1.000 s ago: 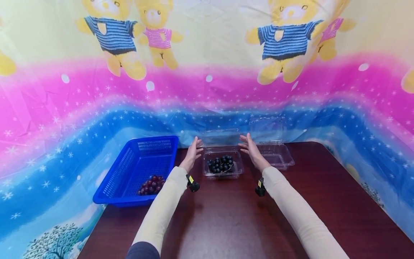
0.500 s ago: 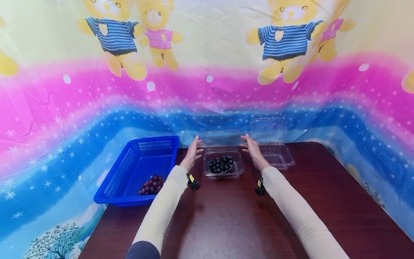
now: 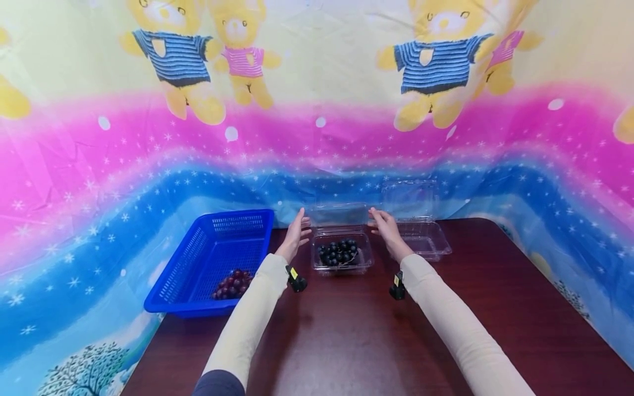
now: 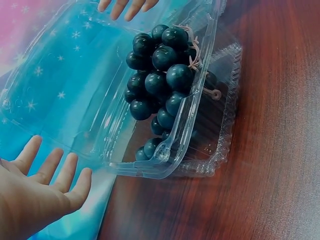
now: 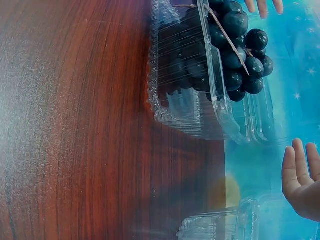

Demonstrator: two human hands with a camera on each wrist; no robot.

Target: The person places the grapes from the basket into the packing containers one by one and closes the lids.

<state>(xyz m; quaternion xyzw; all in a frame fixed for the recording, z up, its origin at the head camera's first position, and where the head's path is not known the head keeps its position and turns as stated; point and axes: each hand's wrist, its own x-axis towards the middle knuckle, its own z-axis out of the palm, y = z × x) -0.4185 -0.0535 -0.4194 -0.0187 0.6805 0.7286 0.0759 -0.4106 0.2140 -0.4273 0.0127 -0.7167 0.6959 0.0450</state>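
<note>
A clear plastic clamshell box (image 3: 342,268) stands at the table's back edge with a bunch of black grapes (image 3: 338,252) inside. Its hinged lid (image 3: 339,213) is raised behind it. My left hand (image 3: 295,234) is at the lid's left side, fingers spread and fairly straight, holding nothing. On the other side, my right hand (image 3: 388,231) has its fingertips close to the lid's right edge, palm facing inward. In the left wrist view the fingertips (image 4: 70,162) come right up to the lid's edge. The right wrist view shows extended fingers (image 5: 300,165) beside the box.
To the left sits a blue perforated basket (image 3: 158,300) holding red grapes (image 3: 231,285), partly behind the left sleeve. A second clear clamshell box (image 3: 428,242), lid up, is behind the right hand. A printed curtain (image 3: 317,154) hangs behind the dark wooden table (image 3: 342,335).
The lid's top edge sits slightly lower than a second ago. My right fingertips have dropped a little. My left hand has hardly moved, and the grapes are unchanged.
</note>
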